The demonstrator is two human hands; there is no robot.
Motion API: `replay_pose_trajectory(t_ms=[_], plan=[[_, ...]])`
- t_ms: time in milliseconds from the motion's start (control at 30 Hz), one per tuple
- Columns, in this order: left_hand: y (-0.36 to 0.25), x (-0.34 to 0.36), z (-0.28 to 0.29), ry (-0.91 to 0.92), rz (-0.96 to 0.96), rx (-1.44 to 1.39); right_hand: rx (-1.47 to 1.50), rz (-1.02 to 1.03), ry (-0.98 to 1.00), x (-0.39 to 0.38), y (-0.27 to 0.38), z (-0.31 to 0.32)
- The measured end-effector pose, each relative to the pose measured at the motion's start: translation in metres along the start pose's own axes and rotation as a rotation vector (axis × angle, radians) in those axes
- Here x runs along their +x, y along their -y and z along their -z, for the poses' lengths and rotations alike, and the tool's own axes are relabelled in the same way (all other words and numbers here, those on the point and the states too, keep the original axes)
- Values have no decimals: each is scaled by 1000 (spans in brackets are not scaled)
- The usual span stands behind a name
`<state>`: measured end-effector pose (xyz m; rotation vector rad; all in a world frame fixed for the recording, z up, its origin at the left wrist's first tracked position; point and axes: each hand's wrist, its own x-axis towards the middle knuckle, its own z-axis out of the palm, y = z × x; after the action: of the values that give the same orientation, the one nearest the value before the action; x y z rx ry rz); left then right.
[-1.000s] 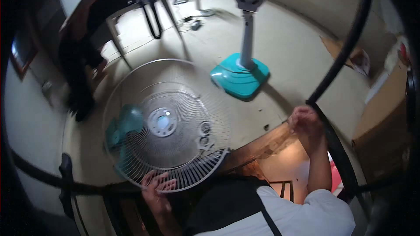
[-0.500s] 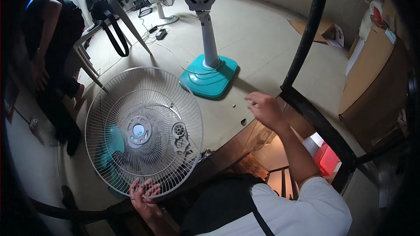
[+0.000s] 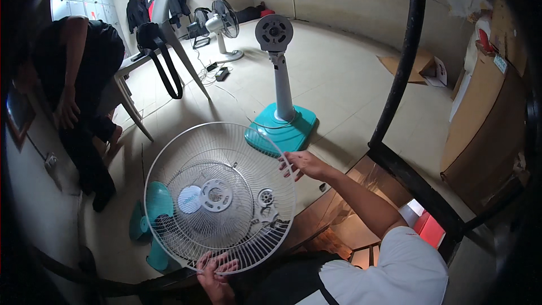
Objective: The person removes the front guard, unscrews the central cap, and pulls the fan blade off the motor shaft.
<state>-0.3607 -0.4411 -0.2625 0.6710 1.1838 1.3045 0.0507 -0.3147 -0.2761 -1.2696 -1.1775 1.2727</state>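
White wire makes one fan cage [image 3: 228,197] at seven o'clock. Left hand [image 3: 214,280] clamps its six-o'clock rim; right hand [image 3: 305,164] is at two, grip I cannot tell. Twelve o'clock: one stand [image 3: 284,93], pale tiled floor [image 3: 361,73], wall [image 3: 350,1].

Pale tiled floor [image 3: 350,85]. Fan stand [image 3: 283,93] upright on it, teal base [image 3: 305,122] down flat. Teal fan blade [image 3: 139,227] lying lower left. Farther back: chair [image 3: 131,110] on its legs, white fan [image 3: 221,42] standing, black box [image 3: 222,74] near loose cables. Open cardboard [image 3: 419,66] near the back wall, right. Small dark bit [image 3: 322,187] near the front edge.
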Motion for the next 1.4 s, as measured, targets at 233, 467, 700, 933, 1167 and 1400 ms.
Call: replay_pose_trajectory(t_ms=[233,467,700,933,1167,1400], plan=[[13,25,-5,113,2,-20,-185,361,-542,40,66,44],[16,22,7,93,15,3,-631,661,-898,152,212,87],[12,6,43,268,-187,72,-324,547,-865,224,231,104],[-11,-17,71,71,-316,347,-112,800,-625,186,243,128],[-1,5,122,-162,-425,287,395,1040,-559,140,319,169],[-40,-12,131,-343,-283,-70,-34,779,-296,-53,234,150]])
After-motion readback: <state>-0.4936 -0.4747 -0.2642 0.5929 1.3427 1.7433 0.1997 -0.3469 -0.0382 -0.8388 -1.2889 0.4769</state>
